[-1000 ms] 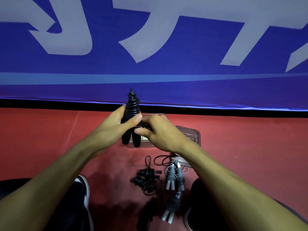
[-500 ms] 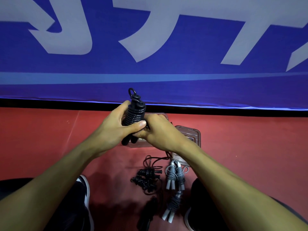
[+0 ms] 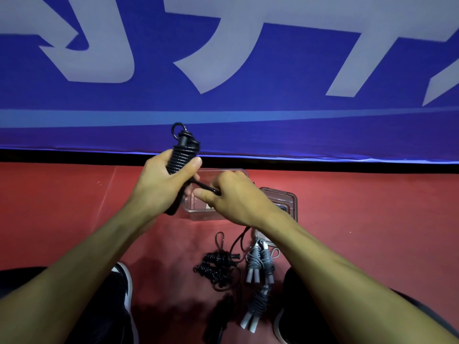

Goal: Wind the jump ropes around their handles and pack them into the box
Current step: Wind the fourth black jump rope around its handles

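Note:
My left hand grips a black jump rope by its handles, with cord coiled tightly round them and a small loop at the top. My right hand pinches the loose black cord just right of the handles, and the cord trails down past my wrist to the floor. Behind my hands stands a clear plastic box. On the red floor below lie a wound black rope and two wound grey ropes.
The box's lid lies flat to the right of the box, partly under my right wrist. Another dark object lies near the bottom, between my knees and shoes. A blue banner closes off the far side.
My left hand tilted the black rope bundle to the left and raised it slightly. My right hand moved right and down, drawing the loose cord away from the handles.

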Tool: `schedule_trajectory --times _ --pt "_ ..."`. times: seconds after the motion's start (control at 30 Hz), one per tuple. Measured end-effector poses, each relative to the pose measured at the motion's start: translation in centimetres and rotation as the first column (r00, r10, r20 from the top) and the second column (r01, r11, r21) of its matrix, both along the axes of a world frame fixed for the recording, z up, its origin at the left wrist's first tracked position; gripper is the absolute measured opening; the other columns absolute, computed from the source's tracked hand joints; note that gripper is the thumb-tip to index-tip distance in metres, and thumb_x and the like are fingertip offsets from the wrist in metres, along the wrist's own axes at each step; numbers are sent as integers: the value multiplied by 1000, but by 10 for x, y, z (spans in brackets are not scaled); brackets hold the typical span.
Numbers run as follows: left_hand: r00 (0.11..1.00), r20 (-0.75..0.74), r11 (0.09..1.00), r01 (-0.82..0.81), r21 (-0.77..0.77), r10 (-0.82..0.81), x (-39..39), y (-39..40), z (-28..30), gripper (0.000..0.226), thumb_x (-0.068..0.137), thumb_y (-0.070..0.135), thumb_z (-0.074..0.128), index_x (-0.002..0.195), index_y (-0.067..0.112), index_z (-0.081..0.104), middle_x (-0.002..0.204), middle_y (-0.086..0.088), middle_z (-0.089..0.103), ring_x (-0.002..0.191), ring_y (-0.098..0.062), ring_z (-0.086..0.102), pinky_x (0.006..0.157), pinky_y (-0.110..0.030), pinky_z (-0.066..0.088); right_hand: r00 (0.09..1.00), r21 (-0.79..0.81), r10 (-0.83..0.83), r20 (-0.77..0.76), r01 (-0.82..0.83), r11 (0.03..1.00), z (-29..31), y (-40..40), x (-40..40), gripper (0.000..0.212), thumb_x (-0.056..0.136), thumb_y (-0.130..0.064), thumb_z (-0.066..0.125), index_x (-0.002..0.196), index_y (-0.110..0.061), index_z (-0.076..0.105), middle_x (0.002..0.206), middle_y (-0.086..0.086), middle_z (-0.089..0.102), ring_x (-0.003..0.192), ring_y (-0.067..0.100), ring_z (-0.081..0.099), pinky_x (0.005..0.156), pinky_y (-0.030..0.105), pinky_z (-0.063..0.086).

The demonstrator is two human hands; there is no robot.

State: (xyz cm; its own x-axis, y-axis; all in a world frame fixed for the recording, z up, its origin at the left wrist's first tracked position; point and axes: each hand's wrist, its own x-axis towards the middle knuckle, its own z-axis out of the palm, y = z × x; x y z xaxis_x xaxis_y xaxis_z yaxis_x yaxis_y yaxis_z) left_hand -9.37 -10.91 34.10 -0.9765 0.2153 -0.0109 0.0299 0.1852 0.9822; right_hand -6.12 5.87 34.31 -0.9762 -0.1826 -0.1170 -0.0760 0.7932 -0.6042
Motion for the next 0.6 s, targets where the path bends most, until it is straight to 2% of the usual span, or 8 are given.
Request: schedule_trajectory --times 0.1,0.2,0.27,0.33,0.37,0.43,0.5,0.6 --pt "979 180 969 48 243 -94 -3 -4 4 37 91 34 67 110 2 60 88 -7 65 67 -16 56 66 -26 48 999 0 -8 33 8 1000 -2 1 -3 42 101 -43 54 73 -13 63 70 6 62 71 31 61 72 43 55" --pt "926 285 903 113 416 -247 -4 -8 7 23 94 20 58 114 8 58 103 -14 60 86 -21 58 86 -37 47 998 -14 -49 31 49 999 -2 6 -4 40 103 -37 51 78 -11 68 66 2 61 71 29 62 69 39 53" --pt "927 276 923 147 355 -254 -5 -9 4 26 90 19 63 114 9 59 105 -11 61 92 -20 59 94 -42 45 999 -31 -49 19 50 998 0 7 -4 39 104 -33 51 76 -12 68 62 -2 59 67 24 61 65 37 50" --pt "944 239 956 169 239 -227 -4 -8 3 40 79 17 77 115 11 61 102 -4 66 91 -13 64 91 -32 51 1000 -45 -5 8 5 999 2 7 -3 36 102 -30 54 71 -15 63 59 -5 57 62 15 58 62 33 48" --pt "952 208 967 188 174 -223 -4 -7 3 43 76 17 81 115 11 63 98 -1 68 87 -9 66 84 -23 52 999 -57 48 15 -47 997 4 4 -2 33 101 -28 57 70 -17 60 58 -7 56 58 6 54 59 31 45" --pt "960 154 972 221 81 -232 -2 -7 4 39 74 13 87 107 6 66 81 3 68 69 -5 64 64 -13 49 987 -86 159 39 -155 984 7 -1 2 24 99 -30 63 78 -18 64 59 -8 56 56 5 51 56 25 37" --pt "970 132 978 202 42 -206 0 -7 3 46 71 15 90 105 1 62 72 5 65 63 -7 64 59 -16 49 979 -123 197 45 -190 974 9 -4 4 32 97 -39 66 78 -13 65 59 -4 54 53 10 47 55 26 37" --pt "982 116 988 154 -12 -151 3 -4 3 63 57 41 88 102 11 56 75 9 63 70 -9 63 65 -22 53 989 -151 148 -13 -148 977 6 -3 2 38 95 -43 66 71 -14 61 60 -2 56 55 8 47 54 24 37"
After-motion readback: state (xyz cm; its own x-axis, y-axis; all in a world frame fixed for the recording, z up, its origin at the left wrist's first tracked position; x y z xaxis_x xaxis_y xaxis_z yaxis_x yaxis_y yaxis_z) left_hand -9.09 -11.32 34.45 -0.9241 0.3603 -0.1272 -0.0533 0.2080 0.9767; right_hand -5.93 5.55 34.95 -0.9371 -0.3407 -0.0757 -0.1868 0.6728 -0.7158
